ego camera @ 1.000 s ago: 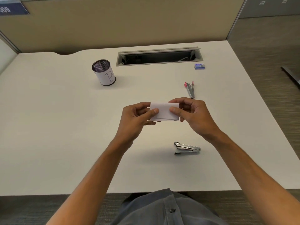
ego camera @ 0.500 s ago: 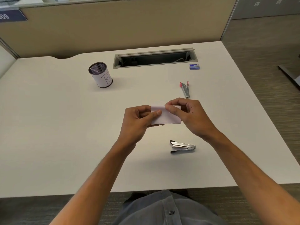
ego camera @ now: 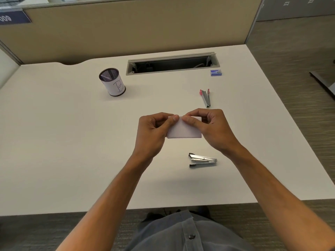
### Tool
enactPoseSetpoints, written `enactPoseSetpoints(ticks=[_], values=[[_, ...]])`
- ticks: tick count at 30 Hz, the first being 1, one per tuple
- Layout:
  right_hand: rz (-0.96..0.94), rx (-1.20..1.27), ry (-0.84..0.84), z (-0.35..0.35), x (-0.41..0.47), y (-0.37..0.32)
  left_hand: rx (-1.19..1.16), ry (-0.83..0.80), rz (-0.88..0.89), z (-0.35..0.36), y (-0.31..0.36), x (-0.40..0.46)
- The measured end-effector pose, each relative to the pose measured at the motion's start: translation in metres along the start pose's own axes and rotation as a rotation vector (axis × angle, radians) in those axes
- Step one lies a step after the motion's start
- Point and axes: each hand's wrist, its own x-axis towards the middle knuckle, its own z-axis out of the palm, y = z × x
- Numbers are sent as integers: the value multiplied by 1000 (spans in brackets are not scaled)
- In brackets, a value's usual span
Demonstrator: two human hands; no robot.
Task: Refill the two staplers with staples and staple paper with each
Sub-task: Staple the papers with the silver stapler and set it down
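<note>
We take the folded paper (ego camera: 183, 130) as landmark, held above the middle of the white table (ego camera: 54, 142). Far left and behind it stands a black mesh pen cup (ego camera: 112, 82), upright, wrapped in a white label with a handwritten "B". Just left of the paper, the left hand (ego camera: 154, 132) pinches its upper left edge, thumb on top, fingers curled behind. Straight behind the paper, at the table's far side, we see an open grey cable tray slot (ego camera: 172, 63). Just right of the paper, the right hand (ego camera: 211, 126) pinches its top edge with thumb and forefinger, thumb tip almost meeting the left thumb. Both hands are clamped on the paper, close together. In front of the paper and slightly right, a silver stapler (ego camera: 202, 160) lies on its side on the table, apart from both hands. Behind the paper and right, a red-tipped stapler (ego camera: 205, 97) lies splayed open. Farther behind and right, a small blue staple box (ego camera: 216, 73) sits beside the slot's right end.
</note>
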Motion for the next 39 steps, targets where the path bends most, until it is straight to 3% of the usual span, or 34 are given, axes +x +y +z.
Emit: enactPoseSetpoints(ticks=[5, 13, 26, 39], values=[[-20, 55, 48, -10, -3, -4, 24, 23, 34, -3, 3, 0], [-76, 56, 158, -14, -6, -5, -123, -47, -101, 1, -3, -16], [-19, -85, 49, -16, -11, 0, -2, -162, -88, -12, -3, -11], [34, 22, 197, 0, -19, 19, -251, -23, -295, 17, -15, -34]])
